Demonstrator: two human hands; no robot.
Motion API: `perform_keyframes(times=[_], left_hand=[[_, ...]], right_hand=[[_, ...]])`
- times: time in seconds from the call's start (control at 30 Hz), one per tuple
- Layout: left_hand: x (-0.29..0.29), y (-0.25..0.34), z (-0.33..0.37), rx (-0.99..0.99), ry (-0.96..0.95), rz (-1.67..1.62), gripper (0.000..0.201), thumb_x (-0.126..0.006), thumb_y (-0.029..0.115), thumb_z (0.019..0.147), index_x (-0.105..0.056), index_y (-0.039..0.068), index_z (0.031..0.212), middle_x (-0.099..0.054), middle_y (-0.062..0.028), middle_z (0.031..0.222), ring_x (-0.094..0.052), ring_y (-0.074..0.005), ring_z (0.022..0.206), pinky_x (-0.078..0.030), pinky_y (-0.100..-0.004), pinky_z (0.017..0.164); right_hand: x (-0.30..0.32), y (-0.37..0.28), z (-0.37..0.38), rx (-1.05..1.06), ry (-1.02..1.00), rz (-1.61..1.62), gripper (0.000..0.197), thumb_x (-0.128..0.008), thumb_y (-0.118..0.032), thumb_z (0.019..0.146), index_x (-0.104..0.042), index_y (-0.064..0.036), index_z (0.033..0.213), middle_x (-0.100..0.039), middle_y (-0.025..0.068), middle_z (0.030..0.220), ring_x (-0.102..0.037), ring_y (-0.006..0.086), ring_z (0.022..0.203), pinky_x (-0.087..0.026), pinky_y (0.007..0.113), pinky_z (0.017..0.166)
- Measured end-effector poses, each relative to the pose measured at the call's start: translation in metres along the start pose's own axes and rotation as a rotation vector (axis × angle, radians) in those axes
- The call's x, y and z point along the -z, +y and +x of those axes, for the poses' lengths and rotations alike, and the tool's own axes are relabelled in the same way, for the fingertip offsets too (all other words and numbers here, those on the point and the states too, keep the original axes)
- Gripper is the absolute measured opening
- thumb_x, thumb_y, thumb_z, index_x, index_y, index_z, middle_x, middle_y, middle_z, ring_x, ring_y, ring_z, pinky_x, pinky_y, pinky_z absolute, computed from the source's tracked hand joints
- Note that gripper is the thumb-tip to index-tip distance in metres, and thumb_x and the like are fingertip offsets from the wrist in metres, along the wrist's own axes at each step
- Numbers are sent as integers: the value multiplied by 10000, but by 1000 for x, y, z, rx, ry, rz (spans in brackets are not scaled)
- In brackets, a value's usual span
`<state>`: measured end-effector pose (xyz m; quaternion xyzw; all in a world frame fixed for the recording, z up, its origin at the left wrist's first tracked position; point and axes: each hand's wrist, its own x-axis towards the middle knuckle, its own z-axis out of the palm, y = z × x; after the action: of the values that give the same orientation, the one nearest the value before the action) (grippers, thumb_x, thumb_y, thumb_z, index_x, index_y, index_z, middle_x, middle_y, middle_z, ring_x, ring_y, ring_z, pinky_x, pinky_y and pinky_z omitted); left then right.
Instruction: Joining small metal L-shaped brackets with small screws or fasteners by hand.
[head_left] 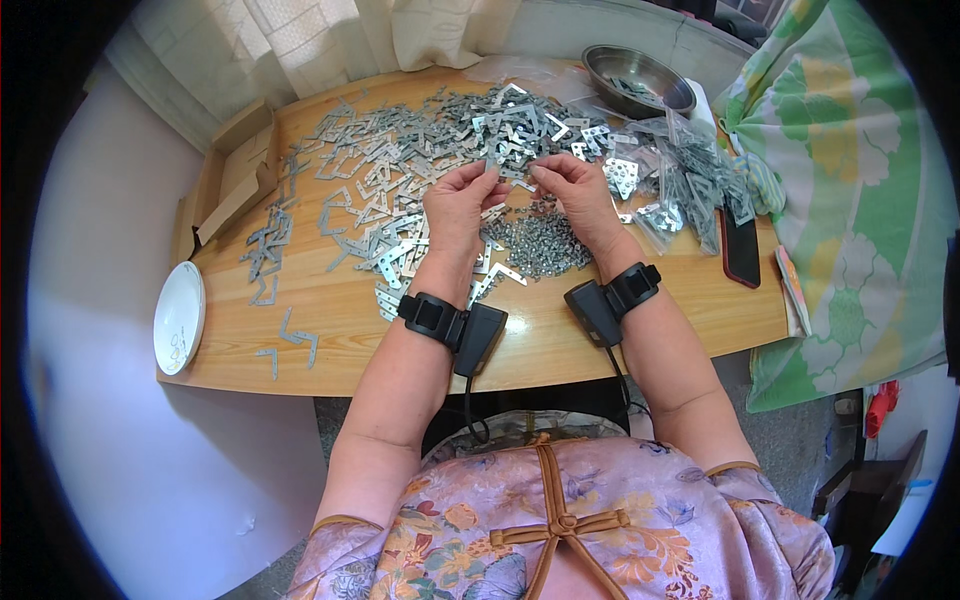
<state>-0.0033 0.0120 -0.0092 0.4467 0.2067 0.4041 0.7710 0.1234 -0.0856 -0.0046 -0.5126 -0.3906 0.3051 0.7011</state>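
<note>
My left hand [460, 205] is closed in a pinch above the pile of metal corner brackets [400, 190], with a small greyish bit at its fingertips too small to name. A short gap to the right, my right hand [580, 195] also pinches thumb against forefinger; what sits between them, if anything, I cannot make out. Below and between the hands lies a heap of small shiny screws [540, 243]. L-shaped silver brackets spread around and behind both hands. Each wrist wears a black strap with a box and cable.
On the right are clear plastic bags of brackets [690, 170], a dark phone [740, 248] and a green patterned cloth [840, 220]. A metal bowl [610, 62] stands at the back. To the left are a cardboard box [235, 175] and white plate [180, 318] at the wooden table's [420, 360] edge.
</note>
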Motion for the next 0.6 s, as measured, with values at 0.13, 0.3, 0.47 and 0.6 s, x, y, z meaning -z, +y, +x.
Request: perform_keyframes(times=[0.13, 0.3, 0.47, 0.6], left_hand=[[-2, 1, -1, -11, 3, 33, 211, -631, 36, 782, -569, -63, 958, -624, -115, 817, -633, -168, 680, -523, -220, 588], [-2, 1, -1, 10, -15, 51, 248, -629, 17, 777, -546, -71, 994, -620, -126, 843, -643, -194, 708, -532, -231, 604], [-2, 1, -1, 2, -12, 83, 252, -628, 28, 778, -549, -68, 997, -621, -127, 840, -646, -207, 712, -532, -236, 603], [-3, 0, -2, -15, -33, 95, 248, -632, 44, 779, -559, -62, 991, -623, -123, 837, -646, -202, 711, -525, -235, 587]], right_hand=[[0, 2, 1, 34, 37, -109, 141, -584, -102, 824, -618, 2, 914, -632, 40, 774, -557, 86, 656, -464, 207, 627], [1, 6, 2, 138, 106, -185, 127, -588, -67, 811, -623, 5, 910, -634, 48, 786, -560, 86, 669, -451, 198, 630], [4, 9, 3, 293, 75, -429, 152, -606, -39, 781, -627, 2, 925, -637, 66, 822, -577, 103, 709, -458, 215, 646], [-3, 8, 0, 269, 126, -295, 128, -616, -41, 769, -631, 7, 888, -636, 68, 822, -581, 109, 719, -460, 219, 641]])
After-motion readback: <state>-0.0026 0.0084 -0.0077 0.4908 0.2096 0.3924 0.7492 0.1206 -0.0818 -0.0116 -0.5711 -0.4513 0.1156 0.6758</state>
